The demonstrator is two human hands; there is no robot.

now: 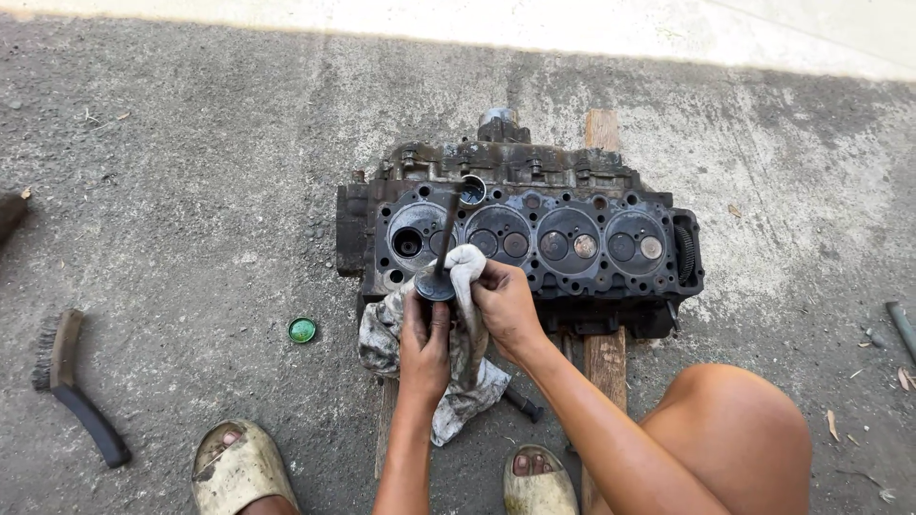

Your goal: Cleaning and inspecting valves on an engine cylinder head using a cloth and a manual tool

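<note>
Left hand (425, 343) clamped round engine valve (440, 275) head, stem up, steadying it. Right hand (506, 305) fingers pinch grey rag (465, 262) against it, probably wiping. Cylinder head (572, 238) on wooden planks (603, 358), concrete floor (191, 172); wire brush (67, 372) well apart.

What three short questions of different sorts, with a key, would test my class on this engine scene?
1. True or false: the left hand holds a dark metal engine valve by its round head.
2. Which lies nearest the small green round cap: A the wire brush with black handle, B the dirty white rag, C the wooden plank?
3. What does the right hand press against the valve?

Key: 1 true. 2 B. 3 The rag.
</note>
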